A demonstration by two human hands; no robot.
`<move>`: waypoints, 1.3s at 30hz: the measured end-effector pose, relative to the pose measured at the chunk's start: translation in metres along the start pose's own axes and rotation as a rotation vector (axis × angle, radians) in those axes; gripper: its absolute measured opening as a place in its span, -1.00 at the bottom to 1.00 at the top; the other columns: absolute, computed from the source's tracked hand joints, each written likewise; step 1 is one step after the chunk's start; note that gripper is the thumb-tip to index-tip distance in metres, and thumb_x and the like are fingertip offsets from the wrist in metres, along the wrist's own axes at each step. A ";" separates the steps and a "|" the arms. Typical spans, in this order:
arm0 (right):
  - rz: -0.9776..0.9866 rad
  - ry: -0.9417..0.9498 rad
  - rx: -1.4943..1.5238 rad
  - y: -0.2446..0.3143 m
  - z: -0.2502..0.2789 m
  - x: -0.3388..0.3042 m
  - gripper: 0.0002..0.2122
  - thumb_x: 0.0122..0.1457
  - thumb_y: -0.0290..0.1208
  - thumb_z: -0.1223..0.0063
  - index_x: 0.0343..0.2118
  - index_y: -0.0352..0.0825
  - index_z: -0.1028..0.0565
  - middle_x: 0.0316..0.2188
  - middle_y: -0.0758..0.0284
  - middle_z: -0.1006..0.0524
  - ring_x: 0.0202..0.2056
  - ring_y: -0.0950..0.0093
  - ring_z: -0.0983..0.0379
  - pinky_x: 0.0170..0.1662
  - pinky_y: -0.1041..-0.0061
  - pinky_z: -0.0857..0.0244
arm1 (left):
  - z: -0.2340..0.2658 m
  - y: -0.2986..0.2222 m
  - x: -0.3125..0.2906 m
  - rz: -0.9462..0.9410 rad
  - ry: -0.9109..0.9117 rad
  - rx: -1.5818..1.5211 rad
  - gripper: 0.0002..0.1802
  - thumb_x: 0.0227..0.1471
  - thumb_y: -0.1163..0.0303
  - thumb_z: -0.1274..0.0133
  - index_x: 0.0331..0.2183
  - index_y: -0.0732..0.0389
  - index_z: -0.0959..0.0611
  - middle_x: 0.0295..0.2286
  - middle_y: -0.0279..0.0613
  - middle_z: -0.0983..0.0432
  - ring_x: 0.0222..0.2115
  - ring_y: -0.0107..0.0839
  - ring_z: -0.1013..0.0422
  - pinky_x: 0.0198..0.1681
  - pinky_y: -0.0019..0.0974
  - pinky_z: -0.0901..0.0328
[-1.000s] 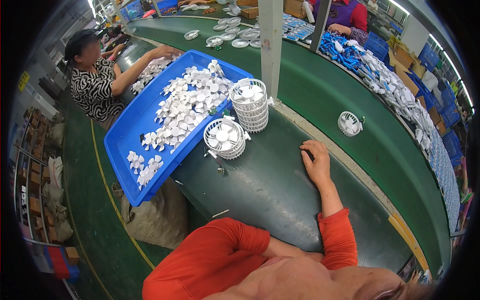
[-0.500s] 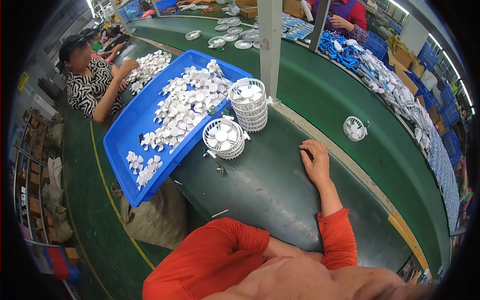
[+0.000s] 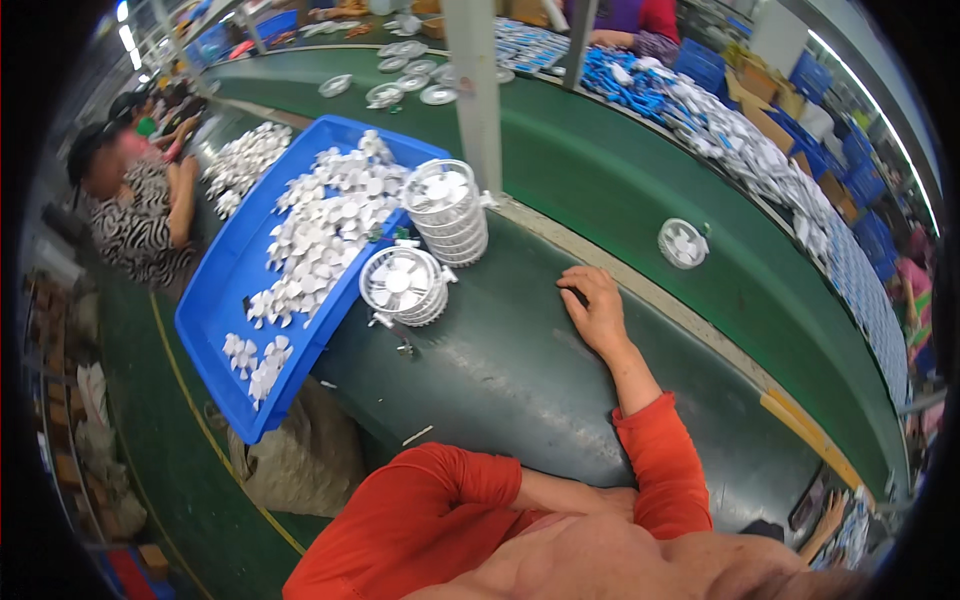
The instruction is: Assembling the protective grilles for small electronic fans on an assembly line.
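I see the white fan (image 3: 683,243) has slid along the green belt (image 3: 590,180) past the worktop's (image 3: 500,370) far edge, untouched — right hand (image 3: 594,308) loose and empty, left hand (image 3: 612,497) I can't tell.

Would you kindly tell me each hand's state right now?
Left hand: partly hidden at the red right sleeve; cannot be told.
Right hand: relaxed open, palm down on dark-green worktop.

Fan cages (image 3: 447,225) are white, the tray (image 3: 212,335) blue, worker's shirt (image 3: 130,235) zebra-striped
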State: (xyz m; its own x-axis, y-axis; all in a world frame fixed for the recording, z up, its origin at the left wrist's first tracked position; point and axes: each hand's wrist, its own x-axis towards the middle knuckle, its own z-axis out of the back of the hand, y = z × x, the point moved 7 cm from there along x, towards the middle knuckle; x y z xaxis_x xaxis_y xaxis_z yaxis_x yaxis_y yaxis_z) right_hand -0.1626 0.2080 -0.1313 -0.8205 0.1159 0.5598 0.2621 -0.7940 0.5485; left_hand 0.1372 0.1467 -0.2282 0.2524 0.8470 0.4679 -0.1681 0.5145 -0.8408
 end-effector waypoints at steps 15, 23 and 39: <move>-0.383 -0.279 -0.646 -0.115 0.130 -0.016 -0.57 -0.10 -0.42 -0.25 -0.08 -0.23 -0.45 -0.01 0.16 -0.38 0.07 0.08 -0.20 0.07 0.18 -0.18 | 0.038 -0.030 0.011 0.068 0.070 0.044 -0.79 -0.30 0.41 -0.08 -0.47 0.24 -0.57 -0.48 0.07 -0.51 -0.40 0.03 -0.46 -0.42 -0.06 -0.35; -0.253 -0.396 -0.466 -0.135 0.133 -0.027 -0.81 -0.15 -0.52 -0.26 -0.41 -0.33 -0.53 -0.13 0.19 -0.51 -0.01 0.15 -0.31 0.08 0.25 -0.14 | 0.041 -0.039 0.011 -0.024 0.042 0.000 -0.78 -0.20 0.44 -0.08 -0.38 0.23 -0.56 -0.40 0.05 -0.50 -0.36 0.02 -0.45 -0.40 -0.08 -0.34; 0.012 -0.050 0.101 0.004 0.034 0.020 -0.82 -0.10 -0.55 -0.20 -0.39 -0.34 -0.46 -0.07 0.18 -0.47 0.02 0.15 -0.31 0.07 0.25 -0.19 | 0.018 -0.004 0.009 0.243 0.189 -0.011 -0.59 -0.16 0.35 -0.09 -0.17 0.20 -0.52 -0.21 -0.01 -0.50 -0.18 -0.04 -0.42 -0.20 -0.10 -0.35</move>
State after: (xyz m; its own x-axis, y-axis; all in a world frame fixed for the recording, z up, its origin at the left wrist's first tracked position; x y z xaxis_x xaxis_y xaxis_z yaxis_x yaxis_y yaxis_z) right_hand -0.1606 0.2278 -0.0970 -0.7912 0.1383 0.5957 0.3240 -0.7313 0.6002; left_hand 0.1227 0.1549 -0.2151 0.3786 0.9049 0.1944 -0.2357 0.2973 -0.9252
